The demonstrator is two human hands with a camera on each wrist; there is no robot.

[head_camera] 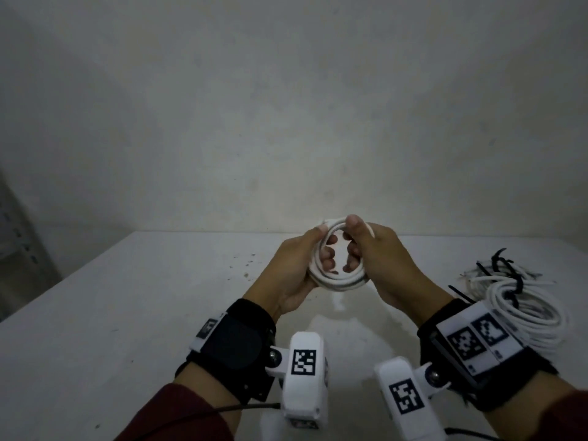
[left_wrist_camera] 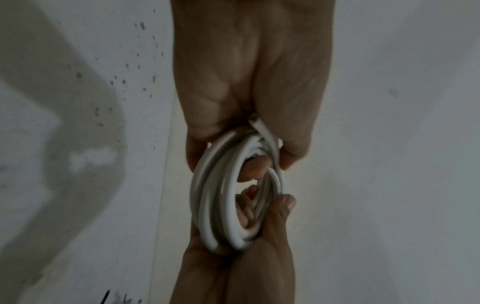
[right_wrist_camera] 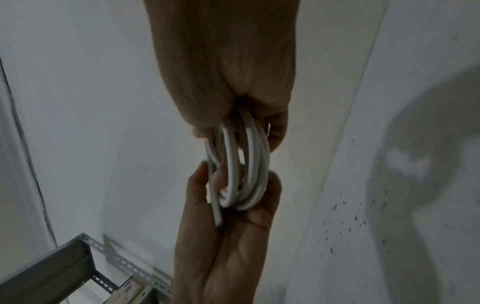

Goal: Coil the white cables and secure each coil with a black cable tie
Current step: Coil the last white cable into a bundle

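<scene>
A white tabletop (head_camera: 133, 313), speckled with dark spots, carries a heap of white cables (head_camera: 528, 310) and black cable ties (head_camera: 506, 265) at its right side. Above its middle, a small round coil of smooth white cable (head_camera: 334, 280), several loops thick, is held in the air between both hands. The left hand (head_camera: 296, 268) grips its left side, the right hand (head_camera: 381, 265) its right, fingers curled through the centre. Wrist bands bear square black-and-white markers; no readable writing.

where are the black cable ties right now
In the head view the black cable ties lie at the table's right edge, atop the loose white cables, just beyond the right hand.
</scene>
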